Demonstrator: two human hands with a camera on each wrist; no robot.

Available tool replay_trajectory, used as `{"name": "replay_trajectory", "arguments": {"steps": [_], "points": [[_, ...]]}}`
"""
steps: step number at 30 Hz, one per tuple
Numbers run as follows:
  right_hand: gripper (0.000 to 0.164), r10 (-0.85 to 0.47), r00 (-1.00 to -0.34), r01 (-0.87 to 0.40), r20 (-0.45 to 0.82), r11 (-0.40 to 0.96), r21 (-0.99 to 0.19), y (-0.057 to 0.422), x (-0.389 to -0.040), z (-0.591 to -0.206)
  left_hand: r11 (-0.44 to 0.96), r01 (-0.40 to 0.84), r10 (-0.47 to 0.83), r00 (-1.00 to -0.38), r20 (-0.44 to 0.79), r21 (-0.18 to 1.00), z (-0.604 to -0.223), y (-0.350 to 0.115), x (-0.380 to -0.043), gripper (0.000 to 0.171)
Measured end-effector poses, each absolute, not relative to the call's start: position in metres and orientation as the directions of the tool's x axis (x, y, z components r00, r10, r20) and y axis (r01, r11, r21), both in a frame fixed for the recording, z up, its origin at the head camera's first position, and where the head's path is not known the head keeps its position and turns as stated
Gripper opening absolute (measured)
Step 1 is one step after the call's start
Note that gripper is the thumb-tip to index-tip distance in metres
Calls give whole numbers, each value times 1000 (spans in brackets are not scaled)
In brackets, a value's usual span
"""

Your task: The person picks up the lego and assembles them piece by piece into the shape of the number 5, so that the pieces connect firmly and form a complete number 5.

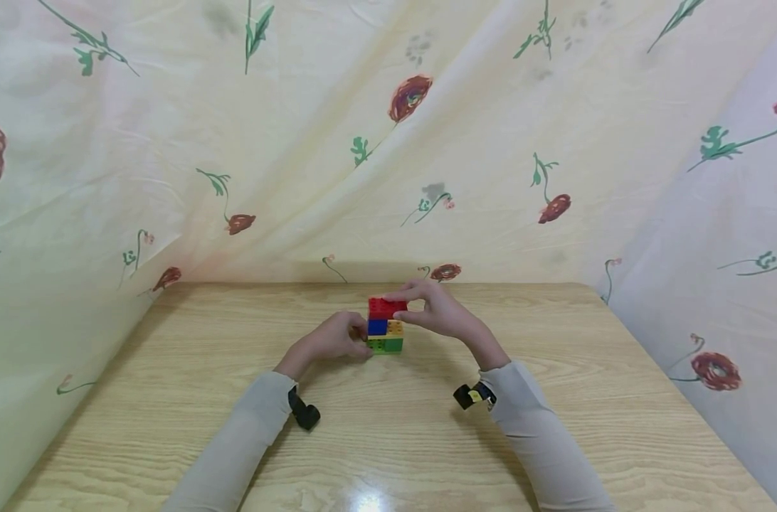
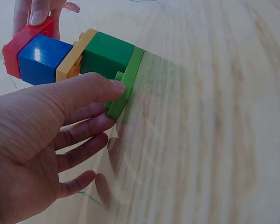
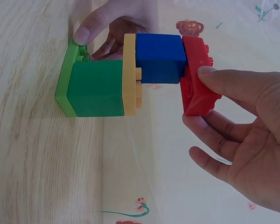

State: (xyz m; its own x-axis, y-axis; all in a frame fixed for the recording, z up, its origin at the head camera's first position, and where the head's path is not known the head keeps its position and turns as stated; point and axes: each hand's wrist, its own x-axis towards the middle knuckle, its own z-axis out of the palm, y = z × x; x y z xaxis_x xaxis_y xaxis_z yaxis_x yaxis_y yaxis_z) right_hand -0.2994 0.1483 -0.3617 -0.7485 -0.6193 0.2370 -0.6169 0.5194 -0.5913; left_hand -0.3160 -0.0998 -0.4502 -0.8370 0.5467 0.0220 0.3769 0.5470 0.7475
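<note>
A small stack of toy building bricks stands on the table between both hands. At its bottom lies a thin light green brick [image 2: 130,86], carrying a dark green block [image 3: 97,88]. Over that sits a flat yellow-orange brick [image 3: 129,88], then a blue block [image 2: 43,60] on one end of it. The red brick [image 1: 381,308] tops the blue block and juts out past it over bare yellow studs. My left hand [image 1: 333,337] pinches the light green brick between thumb and fingers. With thumb and fingers, my right hand [image 1: 436,311] grips the overhanging end of the red brick.
The wooden table [image 1: 376,441] spreads out around the stack. Behind and along both sides hangs a pale cloth [image 1: 312,142] printed with red flowers. Each wrist wears a small black camera, such as the left wrist camera [image 1: 307,417].
</note>
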Motion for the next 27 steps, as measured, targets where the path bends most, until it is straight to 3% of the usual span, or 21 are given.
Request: {"name": "replay_trajectory", "arguments": {"steps": [27], "points": [[39,-619,-746,-620,244,513,-594,149,-301,-364,554,347,525,-851,6,757,-449,-99,-315,27]]}}
